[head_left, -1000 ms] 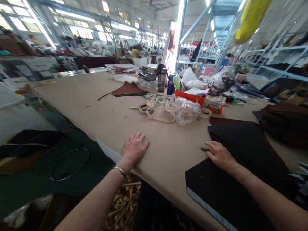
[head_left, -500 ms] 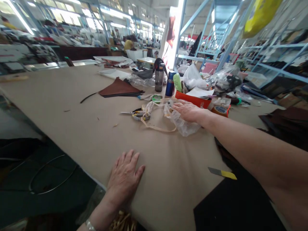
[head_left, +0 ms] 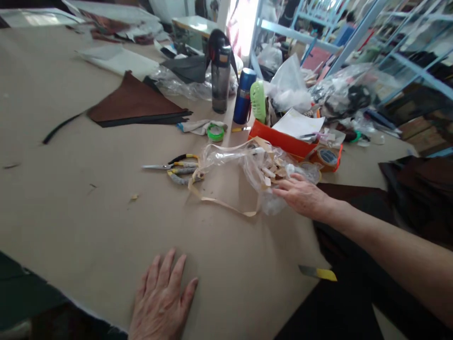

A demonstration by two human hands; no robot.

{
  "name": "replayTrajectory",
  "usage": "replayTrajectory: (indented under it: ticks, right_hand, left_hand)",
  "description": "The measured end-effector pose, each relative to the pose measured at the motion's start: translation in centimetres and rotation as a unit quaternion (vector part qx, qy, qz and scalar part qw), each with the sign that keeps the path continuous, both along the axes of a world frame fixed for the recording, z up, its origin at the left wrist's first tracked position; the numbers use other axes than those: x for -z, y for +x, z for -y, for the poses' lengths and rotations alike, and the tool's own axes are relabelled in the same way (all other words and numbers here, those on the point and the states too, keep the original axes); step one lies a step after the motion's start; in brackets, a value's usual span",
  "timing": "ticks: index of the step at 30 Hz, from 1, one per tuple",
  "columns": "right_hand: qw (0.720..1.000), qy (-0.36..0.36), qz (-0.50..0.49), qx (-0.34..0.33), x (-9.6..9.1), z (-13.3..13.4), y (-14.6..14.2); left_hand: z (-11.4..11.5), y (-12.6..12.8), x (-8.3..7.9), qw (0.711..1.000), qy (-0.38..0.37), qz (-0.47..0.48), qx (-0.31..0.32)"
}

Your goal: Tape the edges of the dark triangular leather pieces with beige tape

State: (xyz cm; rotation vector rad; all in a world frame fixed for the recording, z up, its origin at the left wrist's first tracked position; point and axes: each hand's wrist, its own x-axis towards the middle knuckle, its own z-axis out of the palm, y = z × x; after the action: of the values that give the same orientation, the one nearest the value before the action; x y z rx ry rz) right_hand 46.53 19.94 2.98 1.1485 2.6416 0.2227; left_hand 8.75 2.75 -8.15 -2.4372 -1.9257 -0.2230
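Meanwhile, my right hand [head_left: 302, 196] touched the clear plastic bag [head_left: 255, 177].
Its grip I couldn't tell; my left hand [head_left: 159, 297] lay flat, spread.

A thin, see-through plastic bag [head_left: 249, 171] lies crumpled on the brown table [head_left: 88, 231], its sides wrinkled and shiny, with small tan bits [head_left: 272, 169] bunched in its middle

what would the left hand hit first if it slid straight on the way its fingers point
Probably the scissors: the left hand is flat on the table with its fingers toward their handles, though its index finger might meet the beige strip about as soon.
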Motion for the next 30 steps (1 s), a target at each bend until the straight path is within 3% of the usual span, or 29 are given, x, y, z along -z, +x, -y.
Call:
replayTrajectory:
  ticks: [5, 8, 10, 12, 14, 15, 17, 20, 23, 26, 28, 30]
  right_hand:
    - [0.997, -0.018, -0.045, 0.064, -0.2, 0.2, -0.3]
    - [0.993, -0.048, -0.036, 0.105, -1.5, -0.1, 0.2]
    - [0.992, -0.053, -0.037, 0.111, -2.2, 0.0, 0.7]
    - [0.991, -0.049, -0.053, 0.112, -2.5, 0.3, 1.1]
    - [0.989, -0.045, -0.07, 0.119, -2.5, 0.5, 1.5]
    - [0.988, -0.042, -0.08, 0.123, -2.5, 0.5, 1.7]
    - [0.985, -0.027, -0.102, 0.139, -2.3, 0.4, 2.3]
    - [0.974, 0.005, -0.141, 0.179, -2.3, 0.0, 3.9]
    - [0.951, -0.001, -0.198, 0.239, -2.3, -0.3, 5.7]
    - [0.92, -0.034, -0.256, 0.293, -1.6, -0.4, 6.8]
    - [0.872, -0.052, -0.342, 0.348, -0.8, -0.6, 7.1]
    - [0.787, -0.06, -0.453, 0.415, 0.5, -1.1, 7.1]
  left_hand:
    - [-0.5, -0.4, -0.9, 1.0, 0.011, 0.0, 0.015]
    - [-2.8, 1.1, -3.9, 0.993, 0.015, 0.089, 0.072]
    - [-5.9, 4.1, -7.0, 0.974, 0.013, 0.182, 0.131]
    - [-10.2, 8.6, -10.4, 0.941, 0.0, 0.257, 0.222]
    - [-15.3, 13.9, -12.9, 0.917, -0.022, 0.257, 0.305]
    - [-17.8, 16.5, -13.5, 0.919, -0.053, 0.218, 0.323]
    - [-22.4, 20.9, -13.5, 0.923, -0.122, 0.136, 0.337]
    - [-26.8, 24.9, -11.5, 0.922, -0.159, 0.083, 0.342]
    - [-28.2, 25.8, -9.7, 0.929, -0.163, 0.041, 0.328]
    - [-28.2, 25.6, -9.2, 0.94, -0.15, 0.007, 0.307]
    - [-28.3, 25.7, -9.2, 0.944, -0.141, -0.011, 0.297]
    - [-28.4, 26.0, -9.3, 0.946, -0.136, -0.028, 0.291]
